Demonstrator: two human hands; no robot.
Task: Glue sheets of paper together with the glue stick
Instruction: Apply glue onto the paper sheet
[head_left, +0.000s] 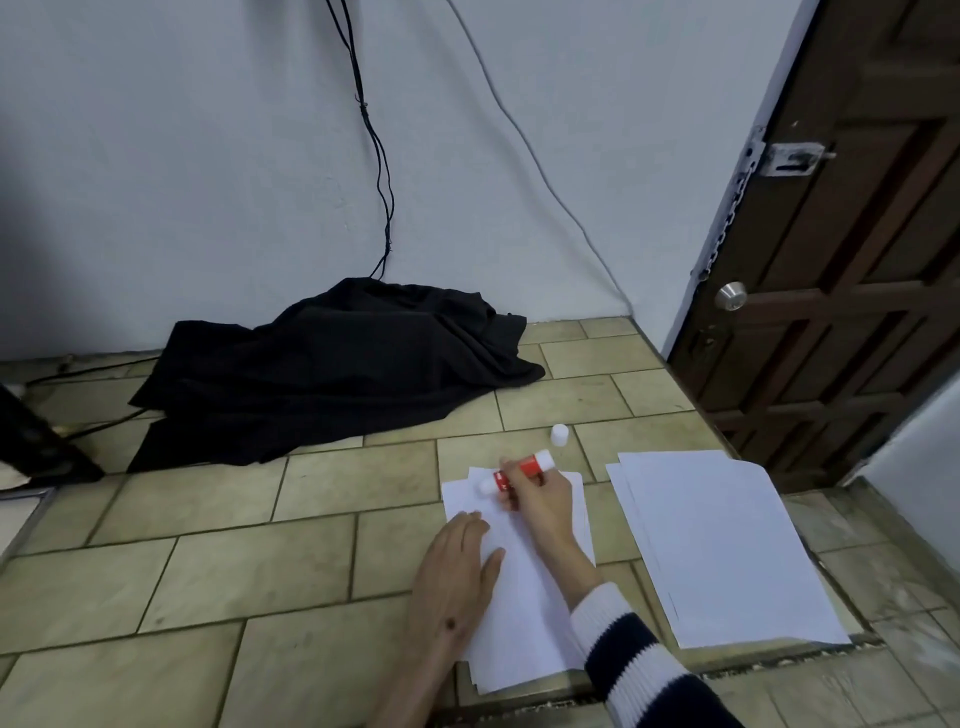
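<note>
Head view shows the right hand (540, 501) pinching a red glue stick (517, 472) over the paper (524, 618), left hand (457, 564) flat, fingers together, at seven o'clock, cap (559, 434) at one o'clock.

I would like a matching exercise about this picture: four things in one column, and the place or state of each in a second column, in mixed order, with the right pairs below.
Things:
1. glue stick
2. cap
3. left hand
4. black cloth

Places or states:
A. lies flat on the sheet, palm down
B. heaped on the floor by the wall
C. held in the right hand, over the far end of the sheet
D. stands alone on a tile beyond the sheets

Pairs: 1-C, 2-D, 3-A, 4-B
</note>
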